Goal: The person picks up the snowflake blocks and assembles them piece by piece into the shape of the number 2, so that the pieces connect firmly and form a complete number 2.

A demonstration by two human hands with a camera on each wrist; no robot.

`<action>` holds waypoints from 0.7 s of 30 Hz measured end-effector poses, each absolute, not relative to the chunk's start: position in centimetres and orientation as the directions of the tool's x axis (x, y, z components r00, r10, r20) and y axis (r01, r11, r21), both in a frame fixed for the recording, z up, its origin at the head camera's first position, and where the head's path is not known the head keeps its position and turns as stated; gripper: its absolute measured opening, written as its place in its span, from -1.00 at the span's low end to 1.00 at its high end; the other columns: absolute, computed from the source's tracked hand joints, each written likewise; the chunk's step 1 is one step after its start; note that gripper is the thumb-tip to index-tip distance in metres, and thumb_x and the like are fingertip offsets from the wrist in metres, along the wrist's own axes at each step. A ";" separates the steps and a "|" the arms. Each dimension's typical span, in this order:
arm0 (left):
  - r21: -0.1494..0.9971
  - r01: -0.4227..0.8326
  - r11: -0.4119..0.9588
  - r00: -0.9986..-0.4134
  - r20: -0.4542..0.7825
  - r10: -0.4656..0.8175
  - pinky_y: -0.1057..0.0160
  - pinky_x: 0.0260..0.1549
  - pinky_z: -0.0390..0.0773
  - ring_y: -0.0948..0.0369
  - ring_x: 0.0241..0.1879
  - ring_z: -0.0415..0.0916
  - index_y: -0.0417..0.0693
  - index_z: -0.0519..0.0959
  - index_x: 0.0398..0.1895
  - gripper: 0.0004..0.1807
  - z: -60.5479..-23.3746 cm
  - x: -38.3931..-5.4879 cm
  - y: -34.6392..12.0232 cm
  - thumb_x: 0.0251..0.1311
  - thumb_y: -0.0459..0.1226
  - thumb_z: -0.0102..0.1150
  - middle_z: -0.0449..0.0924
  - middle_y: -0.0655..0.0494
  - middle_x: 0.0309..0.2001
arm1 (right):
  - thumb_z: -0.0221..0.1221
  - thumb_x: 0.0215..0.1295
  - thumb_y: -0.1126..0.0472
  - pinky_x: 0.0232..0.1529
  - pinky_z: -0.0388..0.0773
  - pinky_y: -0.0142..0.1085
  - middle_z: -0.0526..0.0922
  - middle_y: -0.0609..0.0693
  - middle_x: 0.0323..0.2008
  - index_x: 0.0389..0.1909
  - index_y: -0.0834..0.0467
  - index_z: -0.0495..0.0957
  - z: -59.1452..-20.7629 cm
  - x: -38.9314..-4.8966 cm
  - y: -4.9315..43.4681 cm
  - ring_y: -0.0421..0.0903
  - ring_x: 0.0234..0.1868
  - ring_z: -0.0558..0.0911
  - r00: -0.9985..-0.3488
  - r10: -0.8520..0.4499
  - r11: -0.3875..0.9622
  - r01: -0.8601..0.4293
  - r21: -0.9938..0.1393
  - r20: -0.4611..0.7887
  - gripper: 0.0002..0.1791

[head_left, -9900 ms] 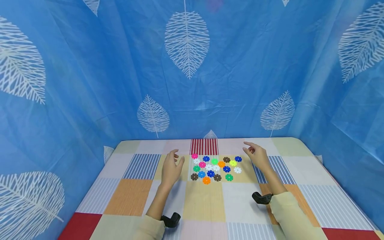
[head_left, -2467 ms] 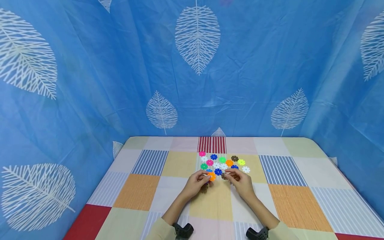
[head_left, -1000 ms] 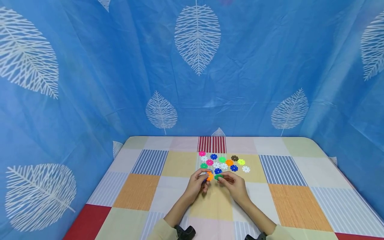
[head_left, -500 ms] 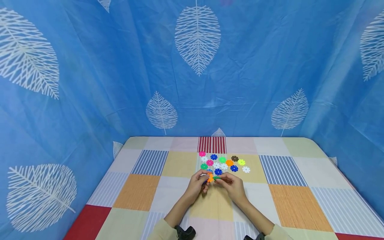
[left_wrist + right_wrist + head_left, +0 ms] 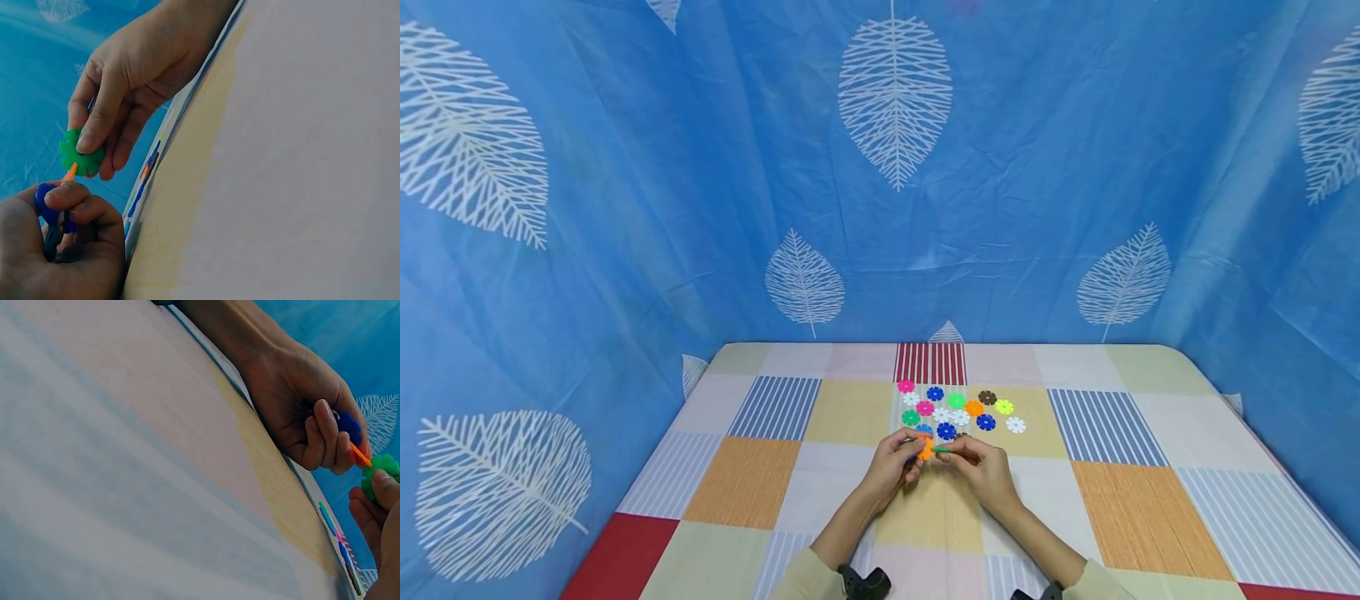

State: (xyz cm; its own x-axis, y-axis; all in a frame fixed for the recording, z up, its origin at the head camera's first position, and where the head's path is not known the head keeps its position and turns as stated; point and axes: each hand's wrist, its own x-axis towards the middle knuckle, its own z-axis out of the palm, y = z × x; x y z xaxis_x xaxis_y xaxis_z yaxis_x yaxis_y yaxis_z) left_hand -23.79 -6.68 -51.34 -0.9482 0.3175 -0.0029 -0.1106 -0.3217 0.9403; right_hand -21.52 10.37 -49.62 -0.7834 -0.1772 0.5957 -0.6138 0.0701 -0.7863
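My left hand [image 5: 887, 468] pinches an orange flower-shaped building disc [image 5: 927, 451] over the table. Behind its fingers, a dark blue disc [image 5: 44, 203] shows beside the orange one in the left wrist view. Between thumb and fingers my right hand [image 5: 987, 473] holds a green flower-shaped disc [image 5: 69, 149], seen nearly edge-on from the head. The green disc meets the orange one at a notch in its rim, the two standing crosswise. Part of the orange disc is hidden by the left fingers.
Just beyond the hands, several loose flower discs lie flat, among them a pink one [image 5: 906, 387], a yellow one [image 5: 1004, 407] and a white one [image 5: 1016, 425]. A patchwork cloth [image 5: 1022, 500] covers the table. Blue leaf-patterned curtains [image 5: 1000, 167] hang around it.
From wide apart, the hands have come together, and the orange, blue and green discs have left the table. Over the last second the green disc has turned edge-on and closed against the orange one.
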 end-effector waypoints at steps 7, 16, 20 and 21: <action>0.951 -0.110 -0.290 -0.939 -0.004 0.344 0.49 -0.79 0.23 0.36 -0.73 0.24 -0.49 0.39 -0.09 -0.76 -51.4 -23.7 -6.6 0.31 -0.41 -0.08 0.43 0.12 -0.59 | 0.20 -0.03 0.64 -0.39 0.61 -0.30 0.63 0.28 -0.46 -0.47 0.43 0.56 -49.7 -21.5 10.3 0.10 -0.42 0.67 -0.757 -0.186 0.106 -0.649 -0.753 0.626 -0.89; 0.967 -0.079 -0.242 -0.939 0.009 0.342 0.42 -0.71 0.42 0.32 -0.72 0.38 -0.47 0.32 -0.07 -0.74 -51.2 -23.8 -6.7 0.34 -0.36 -0.11 0.47 0.08 -0.61 | 0.28 0.04 0.44 -0.28 0.58 -0.40 0.68 0.06 -0.31 -0.24 0.25 0.63 -52.3 -23.3 11.2 -0.05 -0.34 0.66 -0.790 -0.125 0.231 -0.611 -0.757 0.600 -0.78; 0.965 -0.076 -0.251 -0.948 0.008 0.318 0.39 -0.67 0.44 0.29 -0.70 0.43 -0.56 0.26 -0.03 -0.69 -51.3 -24.0 -6.7 0.34 -0.39 -0.13 0.52 -0.01 -0.58 | 0.35 -0.01 0.34 -0.37 0.55 -0.45 0.66 -0.04 -0.39 -0.20 0.22 0.64 -52.6 -24.0 12.1 -0.17 -0.41 0.59 -0.799 -0.039 0.379 -0.567 -0.731 0.600 -0.72; 0.964 -0.079 -0.254 -0.950 0.004 0.312 0.38 -0.66 0.45 0.28 -0.70 0.44 -0.56 0.25 -0.03 -0.69 -51.3 -24.0 -6.7 0.33 -0.39 -0.13 0.53 -0.04 -0.56 | 0.37 -0.04 0.33 -0.41 0.53 -0.45 0.64 -0.07 -0.42 -0.21 0.22 0.65 -52.7 -24.2 12.3 -0.19 -0.44 0.56 -0.808 -0.014 0.427 -0.538 -0.727 0.590 -0.70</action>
State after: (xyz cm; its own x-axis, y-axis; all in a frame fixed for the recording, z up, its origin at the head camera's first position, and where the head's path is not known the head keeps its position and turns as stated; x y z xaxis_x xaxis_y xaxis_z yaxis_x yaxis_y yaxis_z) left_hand -23.99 -6.69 -51.31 -0.9502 0.3117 0.0043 -0.0789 -0.2539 0.9640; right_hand -24.16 12.34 -52.68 -0.8075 -0.0141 0.5897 -0.5382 0.4267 -0.7268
